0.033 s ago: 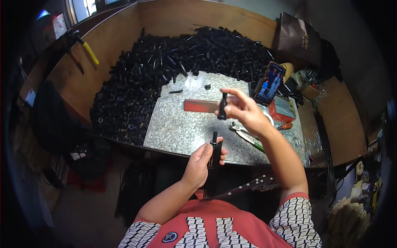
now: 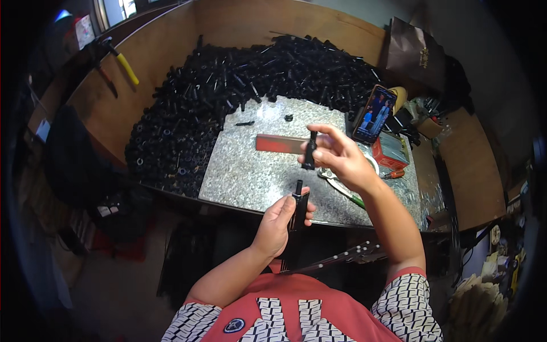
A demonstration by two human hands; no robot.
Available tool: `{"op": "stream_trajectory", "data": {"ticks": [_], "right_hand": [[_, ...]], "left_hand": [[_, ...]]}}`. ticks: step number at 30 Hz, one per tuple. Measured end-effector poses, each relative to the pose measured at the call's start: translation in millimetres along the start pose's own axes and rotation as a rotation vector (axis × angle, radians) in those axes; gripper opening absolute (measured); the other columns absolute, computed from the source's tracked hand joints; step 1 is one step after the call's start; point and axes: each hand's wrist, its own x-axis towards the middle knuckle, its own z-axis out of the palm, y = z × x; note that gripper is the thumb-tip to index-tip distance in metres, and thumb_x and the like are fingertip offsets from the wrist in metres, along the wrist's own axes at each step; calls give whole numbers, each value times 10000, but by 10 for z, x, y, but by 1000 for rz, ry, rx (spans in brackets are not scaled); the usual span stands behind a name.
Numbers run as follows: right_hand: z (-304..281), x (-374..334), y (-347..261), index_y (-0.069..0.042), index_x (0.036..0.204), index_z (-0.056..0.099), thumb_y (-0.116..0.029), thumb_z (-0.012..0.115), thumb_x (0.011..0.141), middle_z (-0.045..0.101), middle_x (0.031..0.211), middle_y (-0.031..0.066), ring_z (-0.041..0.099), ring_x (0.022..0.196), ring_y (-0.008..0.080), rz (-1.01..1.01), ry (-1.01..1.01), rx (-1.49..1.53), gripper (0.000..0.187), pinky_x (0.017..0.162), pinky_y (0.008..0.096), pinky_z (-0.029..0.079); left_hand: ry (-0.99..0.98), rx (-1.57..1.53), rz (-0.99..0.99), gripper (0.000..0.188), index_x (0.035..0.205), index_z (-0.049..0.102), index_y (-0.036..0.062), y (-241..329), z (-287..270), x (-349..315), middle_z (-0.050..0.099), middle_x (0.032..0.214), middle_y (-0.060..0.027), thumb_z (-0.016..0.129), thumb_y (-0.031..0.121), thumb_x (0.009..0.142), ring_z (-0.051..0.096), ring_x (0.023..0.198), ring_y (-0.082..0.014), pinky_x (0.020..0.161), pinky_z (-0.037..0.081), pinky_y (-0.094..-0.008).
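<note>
My left hand (image 2: 277,221), near the front edge of the work surface, grips a black umbrella-like frame (image 2: 302,207) with thin ribs hanging below. A narrow black tube end points up out of that grip. Above it, my right hand (image 2: 345,161) pinches a short black tubular part (image 2: 310,151) upright between thumb and fingers. A small gap separates the part's lower end from the tube tip. Beyond the right hand lies a flat bar with a reddish sheen (image 2: 279,143), partly covered by the fingers. Green-handled pliers (image 2: 342,185) rest beside the right wrist, partly hidden.
A large pile of black plastic parts (image 2: 250,74) spreads behind and left on the speckled board (image 2: 228,165), inside wooden walls (image 2: 296,20). One small black piece (image 2: 289,118) lies mid-board. At right stand a phone (image 2: 373,114), a red box (image 2: 390,153) and an orange-handled tool (image 2: 395,174).
My right hand has come down slightly with the black tubular part, closer to the tube tip. The left hand has hardly moved. The whole view has shifted a little.
</note>
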Motion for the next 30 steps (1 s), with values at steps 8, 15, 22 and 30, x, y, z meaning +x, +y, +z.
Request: {"op": "stream_trajectory", "data": {"ticks": [8,15,22,30], "right_hand": [[286,-276,-46,-62,1253,353,-32,578,888,543,1131,142,599,1074,283,32,-42,112,430,880,374,503],[435,-396,-154,-35,1239,391,-29,605,878,562,1025,81,568,940,133,-121,17,-482,419,848,281,476],[565,-372,-374,-25,1187,458,-31,641,855,515,916,40,522,828,92,-65,22,-798,379,734,246,458],[400,-264,-178,-21,1182,451,-9,654,840,544,983,45,547,900,104,19,-117,-361,397,774,259,483]], "left_hand": [[-25,-10,29,414,1208,504,-14,-24,50,-59,608,970,-73,384,330,1012,565,845,-118,769,479,-269],[-8,159,163,398,1089,554,-21,-58,89,-112,606,916,-52,364,321,1019,551,795,-102,743,463,-255],[12,332,235,405,1070,569,-29,-17,125,-147,605,882,-35,347,306,1024,539,768,-86,712,456,-245],[16,226,175,397,1067,564,-20,-44,71,-126,611,906,-44,354,313,1022,559,777,-95,711,486,-252]]}}
